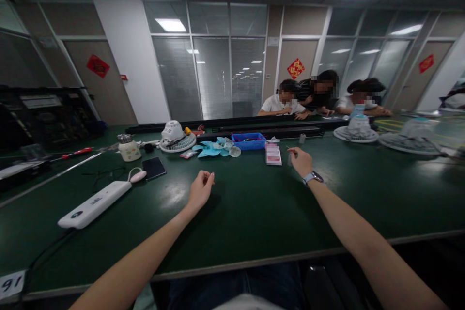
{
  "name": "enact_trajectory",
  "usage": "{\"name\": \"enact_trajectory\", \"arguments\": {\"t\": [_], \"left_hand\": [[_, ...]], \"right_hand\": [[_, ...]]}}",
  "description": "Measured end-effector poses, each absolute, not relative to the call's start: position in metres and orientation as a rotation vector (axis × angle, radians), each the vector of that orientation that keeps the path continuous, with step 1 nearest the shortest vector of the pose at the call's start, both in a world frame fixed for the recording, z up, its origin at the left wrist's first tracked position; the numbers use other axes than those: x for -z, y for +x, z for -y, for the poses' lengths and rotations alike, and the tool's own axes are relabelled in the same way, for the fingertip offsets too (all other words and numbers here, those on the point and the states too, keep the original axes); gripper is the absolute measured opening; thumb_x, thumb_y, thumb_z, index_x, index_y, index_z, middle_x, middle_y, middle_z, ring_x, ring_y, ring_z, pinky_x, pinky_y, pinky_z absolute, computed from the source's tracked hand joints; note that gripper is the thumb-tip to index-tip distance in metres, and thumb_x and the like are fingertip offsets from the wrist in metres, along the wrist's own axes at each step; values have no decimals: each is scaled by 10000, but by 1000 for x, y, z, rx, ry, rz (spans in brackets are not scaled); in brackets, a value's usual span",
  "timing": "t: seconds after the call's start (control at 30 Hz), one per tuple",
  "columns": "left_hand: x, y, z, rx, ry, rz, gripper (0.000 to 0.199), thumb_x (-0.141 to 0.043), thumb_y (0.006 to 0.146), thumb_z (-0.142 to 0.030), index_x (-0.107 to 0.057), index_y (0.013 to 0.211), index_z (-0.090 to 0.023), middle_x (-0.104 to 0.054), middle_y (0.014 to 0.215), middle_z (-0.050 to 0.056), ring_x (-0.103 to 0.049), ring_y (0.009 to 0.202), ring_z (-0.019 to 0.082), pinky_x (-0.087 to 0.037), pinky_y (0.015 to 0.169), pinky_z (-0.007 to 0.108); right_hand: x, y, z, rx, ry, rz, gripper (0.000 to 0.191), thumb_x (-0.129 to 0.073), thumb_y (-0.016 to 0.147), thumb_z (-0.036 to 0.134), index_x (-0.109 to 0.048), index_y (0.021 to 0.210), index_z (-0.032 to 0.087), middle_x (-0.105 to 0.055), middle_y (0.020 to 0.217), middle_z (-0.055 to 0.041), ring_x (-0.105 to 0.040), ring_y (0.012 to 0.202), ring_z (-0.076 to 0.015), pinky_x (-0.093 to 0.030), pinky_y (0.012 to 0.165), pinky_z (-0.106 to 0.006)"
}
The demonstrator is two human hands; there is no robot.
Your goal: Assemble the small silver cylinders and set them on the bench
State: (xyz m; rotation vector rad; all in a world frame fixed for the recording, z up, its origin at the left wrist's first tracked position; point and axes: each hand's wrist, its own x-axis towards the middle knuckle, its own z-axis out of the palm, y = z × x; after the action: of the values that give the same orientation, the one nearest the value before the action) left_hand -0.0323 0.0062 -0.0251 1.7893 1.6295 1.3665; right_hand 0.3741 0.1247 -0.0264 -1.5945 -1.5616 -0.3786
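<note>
My left hand (200,189) hovers over the green table with its thumb and fingers pinched together; whatever may be between them is too small to see. Farther right, my right hand (301,162) is closed in a pinch, and a thin, short stick-like piece (288,147) sticks out past the fingertips. On that wrist is a watch (314,177). Just left of the right hand lies a phone (273,153) with a pinkish screen. Beyond it stands a blue tray (249,141) with small parts inside. Light-blue fan blades (212,148) lie to the tray's left.
A white fan (176,136) rests behind the blades. At left are a patterned bottle (129,148), a dark phone (154,168) and a white power strip (95,204) with a cord. More fan parts (356,130) stand at right. Several people lean at the far side.
</note>
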Motion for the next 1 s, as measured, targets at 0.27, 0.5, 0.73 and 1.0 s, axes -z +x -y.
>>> {"name": "enact_trajectory", "arguments": {"t": [0.27,0.5,0.73,1.0], "left_hand": [[32,-35,-10,-1350,1795,-1603,301,-463,877,-517,-512,838,-222,-654,739,13,-614,748,205,-420,671,293],[32,-33,-11,-1328,1784,-1565,304,-472,873,-522,-512,850,-222,-641,730,6,-608,721,199,-421,677,299],[32,-31,-9,-1333,1807,-1510,319,-509,869,-535,-527,858,-217,-624,718,-7,-591,699,182,-420,668,286],[21,-23,4,-1297,1986,-1325,358,-593,850,-531,-649,1024,-223,-637,811,7,-590,771,176,-433,674,267]], "right_hand": [[39,378,-129,289,-1667,1484,434,-631,814,356,-626,1217,195,-734,1012,-102,-687,881,-252,-505,762,-338],[45,387,-132,146,-1701,1460,401,-696,763,425,-695,1062,158,-748,987,-122,-704,921,-259,-538,799,-352],[18,309,-97,-56,-1325,1480,435,-727,742,426,-686,1096,177,-747,1008,-105,-712,921,-247,-562,829,-364],[18,186,-1,-700,-831,1915,462,-782,708,408,-685,1095,176,-742,1013,-79,-708,895,-205,-560,842,-349]]}}
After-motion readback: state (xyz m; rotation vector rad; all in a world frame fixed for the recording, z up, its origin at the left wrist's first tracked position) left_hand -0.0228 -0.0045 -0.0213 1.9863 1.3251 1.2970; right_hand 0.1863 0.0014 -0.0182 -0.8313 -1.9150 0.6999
